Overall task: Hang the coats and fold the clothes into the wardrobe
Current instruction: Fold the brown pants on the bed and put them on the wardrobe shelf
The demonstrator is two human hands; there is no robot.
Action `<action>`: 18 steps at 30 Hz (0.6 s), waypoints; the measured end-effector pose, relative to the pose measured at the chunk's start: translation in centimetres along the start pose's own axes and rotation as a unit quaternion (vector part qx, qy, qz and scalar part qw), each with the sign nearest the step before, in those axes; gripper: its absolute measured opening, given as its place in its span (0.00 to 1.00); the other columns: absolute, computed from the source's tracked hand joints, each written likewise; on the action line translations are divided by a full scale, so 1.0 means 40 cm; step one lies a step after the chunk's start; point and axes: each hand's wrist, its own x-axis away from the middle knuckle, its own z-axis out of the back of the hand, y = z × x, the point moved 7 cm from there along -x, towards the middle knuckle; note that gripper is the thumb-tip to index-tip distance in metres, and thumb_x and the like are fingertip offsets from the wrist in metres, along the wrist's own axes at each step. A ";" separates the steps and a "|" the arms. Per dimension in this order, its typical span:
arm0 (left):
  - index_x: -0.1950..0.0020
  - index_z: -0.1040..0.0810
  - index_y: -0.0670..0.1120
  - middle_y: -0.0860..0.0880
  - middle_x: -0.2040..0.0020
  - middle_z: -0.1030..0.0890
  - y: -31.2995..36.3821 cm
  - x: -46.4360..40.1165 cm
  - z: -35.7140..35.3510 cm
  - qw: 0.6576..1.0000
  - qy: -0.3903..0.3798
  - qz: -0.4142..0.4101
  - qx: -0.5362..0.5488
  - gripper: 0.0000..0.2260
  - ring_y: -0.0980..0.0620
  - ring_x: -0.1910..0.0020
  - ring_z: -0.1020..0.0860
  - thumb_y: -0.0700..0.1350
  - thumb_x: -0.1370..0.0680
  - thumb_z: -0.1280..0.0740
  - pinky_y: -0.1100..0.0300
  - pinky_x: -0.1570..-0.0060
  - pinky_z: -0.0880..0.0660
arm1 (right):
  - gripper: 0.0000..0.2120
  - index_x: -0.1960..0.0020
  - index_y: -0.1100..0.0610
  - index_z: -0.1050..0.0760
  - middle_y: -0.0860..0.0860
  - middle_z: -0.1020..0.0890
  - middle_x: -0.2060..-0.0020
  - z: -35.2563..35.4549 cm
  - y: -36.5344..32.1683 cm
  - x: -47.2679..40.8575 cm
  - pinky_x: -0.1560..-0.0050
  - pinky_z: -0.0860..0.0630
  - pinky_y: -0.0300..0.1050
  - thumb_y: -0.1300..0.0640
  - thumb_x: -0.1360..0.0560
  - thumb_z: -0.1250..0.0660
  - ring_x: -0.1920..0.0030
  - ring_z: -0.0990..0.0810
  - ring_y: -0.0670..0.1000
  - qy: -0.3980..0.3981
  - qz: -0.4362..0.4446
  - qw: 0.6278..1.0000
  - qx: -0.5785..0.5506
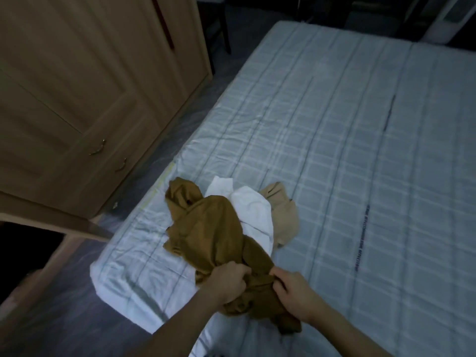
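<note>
Gripping the mustard garment with both hands' fingers pinching cloth — checked bed, wooden wardrobe beside.

Checked bed, dark chair beyond

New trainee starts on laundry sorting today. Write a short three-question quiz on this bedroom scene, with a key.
1. True or false: both hands grip the mustard-brown garment.
2. Which garment lies directly under the brown one on the bed? A) white garment B) black coat C) red towel
3. Fill in: the wardrobe doors facing the bed are ____.

Key
1. True: the left hand and the right hand both clutch its near end.
2. A: the white garment, with a beige garment beside it.
3. Closed.
</note>
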 end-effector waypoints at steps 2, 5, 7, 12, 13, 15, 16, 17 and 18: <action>0.52 0.24 0.48 0.45 0.54 0.20 0.055 0.044 0.042 0.998 0.039 -0.032 -0.043 0.10 0.45 0.54 0.22 0.38 0.26 0.43 0.51 0.57 0.25 | 0.11 0.59 0.46 0.29 0.44 0.21 0.62 0.004 -0.018 0.054 0.47 0.26 0.50 0.58 0.22 0.43 0.58 0.23 0.44 0.005 -0.028 0.998 -0.051; 0.50 0.26 0.49 0.49 0.51 0.22 0.129 0.088 0.159 0.980 0.181 -0.080 -0.021 0.10 0.48 0.53 0.26 0.39 0.27 0.42 0.50 0.54 0.27 | 0.13 0.53 0.52 0.20 0.50 0.17 0.55 0.043 -0.041 0.106 0.42 0.26 0.52 0.60 0.20 0.44 0.51 0.20 0.49 0.026 -0.085 0.986 -0.142; 0.41 0.29 0.50 0.51 0.42 0.28 0.190 0.143 0.245 0.941 0.316 -0.104 -0.059 0.12 0.52 0.46 0.30 0.44 0.24 0.39 0.55 0.48 0.30 | 0.14 0.49 0.59 0.18 0.56 0.15 0.53 0.093 -0.069 0.145 0.42 0.24 0.55 0.60 0.21 0.43 0.50 0.17 0.56 0.071 -0.119 0.941 -0.308; 0.43 0.29 0.52 0.56 0.49 0.26 0.329 0.327 0.289 0.896 0.374 -0.210 0.118 0.09 0.56 0.50 0.26 0.49 0.23 0.37 0.56 0.49 0.28 | 0.17 0.41 0.63 0.21 0.61 0.17 0.46 0.200 -0.196 0.251 0.50 0.23 0.50 0.53 0.21 0.39 0.48 0.18 0.58 0.095 -0.122 0.768 -0.621; 0.40 0.29 0.52 0.56 0.46 0.26 0.343 0.340 0.258 0.914 0.320 -0.220 0.116 0.13 0.57 0.47 0.26 0.48 0.24 0.36 0.56 0.46 0.27 | 0.18 0.40 0.63 0.21 0.61 0.18 0.45 0.213 -0.227 0.272 0.48 0.23 0.50 0.52 0.22 0.39 0.46 0.18 0.58 0.077 -0.105 0.762 -0.634; 0.33 0.34 0.55 0.57 0.38 0.28 0.350 0.354 0.198 0.941 0.247 -0.220 0.070 0.24 0.58 0.41 0.28 0.50 0.28 0.34 0.56 0.41 0.27 | 0.19 0.39 0.62 0.21 0.62 0.19 0.43 0.226 -0.280 0.313 0.42 0.24 0.52 0.50 0.22 0.38 0.44 0.20 0.59 0.048 -0.071 0.771 -0.632; 0.30 0.37 0.57 0.58 0.36 0.30 0.342 0.357 0.176 0.951 0.221 -0.205 0.071 0.29 0.59 0.40 0.28 0.51 0.30 0.33 0.56 0.40 0.27 | 0.19 0.40 0.62 0.20 0.62 0.19 0.43 0.227 -0.300 0.333 0.40 0.24 0.53 0.50 0.22 0.38 0.42 0.20 0.60 0.035 -0.059 0.777 -0.626; 0.29 0.40 0.59 0.58 0.36 0.30 0.336 0.365 0.163 0.957 0.199 -0.190 0.090 0.31 0.60 0.40 0.27 0.52 0.30 0.32 0.57 0.41 0.26 | 0.19 0.40 0.61 0.20 0.62 0.19 0.43 0.226 -0.316 0.352 0.39 0.25 0.54 0.50 0.22 0.38 0.42 0.20 0.60 0.027 -0.049 0.783 -0.620; 0.29 0.41 0.60 0.59 0.36 0.28 0.333 0.373 0.154 0.958 0.182 -0.187 0.119 0.32 0.61 0.41 0.26 0.52 0.30 0.31 0.59 0.42 0.25 | 0.18 0.41 0.61 0.19 0.62 0.19 0.43 0.222 -0.327 0.370 0.39 0.25 0.54 0.49 0.23 0.37 0.42 0.20 0.60 0.021 -0.043 0.788 -0.614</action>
